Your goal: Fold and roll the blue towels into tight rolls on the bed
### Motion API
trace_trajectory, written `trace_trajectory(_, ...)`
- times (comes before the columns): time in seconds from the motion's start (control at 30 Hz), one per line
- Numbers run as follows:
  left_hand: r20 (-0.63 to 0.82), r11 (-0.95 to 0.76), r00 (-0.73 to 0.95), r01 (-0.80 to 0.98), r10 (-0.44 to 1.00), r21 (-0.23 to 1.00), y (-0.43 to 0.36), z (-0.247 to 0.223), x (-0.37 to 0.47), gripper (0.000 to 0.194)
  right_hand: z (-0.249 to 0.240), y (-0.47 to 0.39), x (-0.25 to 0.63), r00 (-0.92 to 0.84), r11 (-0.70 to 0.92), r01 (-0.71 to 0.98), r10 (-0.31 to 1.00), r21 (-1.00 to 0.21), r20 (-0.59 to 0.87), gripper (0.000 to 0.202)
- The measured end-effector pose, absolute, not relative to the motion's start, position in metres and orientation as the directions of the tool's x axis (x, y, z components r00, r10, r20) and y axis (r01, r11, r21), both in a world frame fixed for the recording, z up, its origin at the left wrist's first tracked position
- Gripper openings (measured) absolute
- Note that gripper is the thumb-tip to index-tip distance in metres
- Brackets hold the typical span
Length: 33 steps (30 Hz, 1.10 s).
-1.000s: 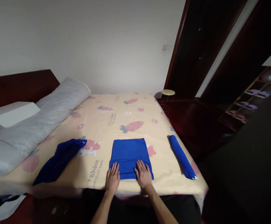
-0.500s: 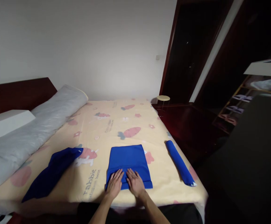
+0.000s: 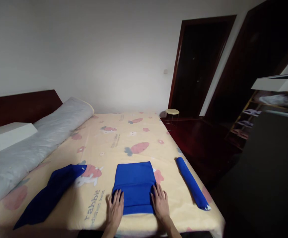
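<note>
A folded blue cloth point(image 3: 136, 186) lies flat near the front edge of the bed, with a fold line across its middle and a narrow band at its near edge. My left hand point(image 3: 116, 207) rests on its left edge, fingers spread. On the opposite edge lies my right hand point(image 3: 160, 202), its fingers also apart. To the right is a rolled blue cloth point(image 3: 192, 183) with a white tag at its near end. A dark blue cloth point(image 3: 51, 193) lies loosely bunched at the left.
The bed point(image 3: 109, 145) has a patterned yellow sheet. A long grey bedding roll point(image 3: 47, 132) and a white box point(image 3: 10, 134) lie on its left side. A round stool point(image 3: 172, 111) stands beyond the far right corner; a shelf point(image 3: 248, 114) is at the right.
My hands have moved apart, from the middle of the folded cloth out to its left and right edges. The view has tilted up slightly.
</note>
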<state>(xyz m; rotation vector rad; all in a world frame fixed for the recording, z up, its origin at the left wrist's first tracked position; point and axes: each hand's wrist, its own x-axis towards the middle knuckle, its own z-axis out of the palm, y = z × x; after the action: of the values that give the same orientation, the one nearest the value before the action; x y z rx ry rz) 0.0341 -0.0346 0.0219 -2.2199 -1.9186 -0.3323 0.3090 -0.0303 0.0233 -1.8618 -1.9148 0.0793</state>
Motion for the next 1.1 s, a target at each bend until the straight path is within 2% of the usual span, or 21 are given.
trace_trajectory(0.1, 0.316, -0.125, 0.109, 0.992, 0.942, 0.03, -0.039, 0.026, 0.039, 0.044, 0.032, -0.051, 0.305, -0.072, 0.229, 0.903, 0.915, -0.363, 0.397, 0.04)
trace_trajectory(0.23, 0.37, -0.094, 0.056, 0.992, 0.927, 0.086, -0.043, 0.034, 0.035, 0.033, 0.042, -0.08, 0.295, -0.2, 0.342, 0.834, 0.919, -0.433, 0.34, 0.04)
trace_trajectory(0.4, 0.397, -0.236, 0.174, 0.965, 0.901, 0.114, -0.057, 0.03, 0.035, 0.035, 0.048, -0.092, 0.295, -0.23, 0.334, 0.801, 0.938, -0.496, 0.26, 0.044)
trace_trajectory(0.53, 0.342, -0.352, 0.276, 0.918, 0.898, 0.182, -0.075, 0.025, 0.06, 0.038, 0.051, -0.089, 0.3, -0.25, 0.333, 0.805, 0.941, -0.492, 0.227, 0.048)
trace_trajectory(0.7, 0.232, -0.297, 0.236, 0.913, 0.944, 0.279, -0.089, 0.037, 0.062, 0.051, 0.041, -0.087, 0.316, -0.198, 0.301, 0.851, 0.943, -0.43, 0.269, 0.05)
trace_trajectory(0.8, 0.226, -0.251, 0.192, 0.93, 0.955, 0.269, -0.091, 0.044, 0.042, 0.056, 0.036, -0.087, 0.323, -0.153, 0.263, 0.884, 0.944, -0.387, 0.293, 0.047)
trace_trajectory(0.97, 0.226, -0.173, 0.122, 0.959, 0.967, 0.224, -0.085, 0.048, 0.015, 0.053, 0.043, -0.085, 0.32, -0.145, 0.241, 0.911, 0.947, -0.333, 0.287, 0.047)
trace_trajectory(1.1, 0.172, -0.178, 0.134, 0.944, 0.976, 0.276, -0.078, 0.06, 0.015, 0.061, 0.054, -0.078, 0.316, -0.132, 0.216, 0.907, 0.961, -0.362, 0.242, 0.04)
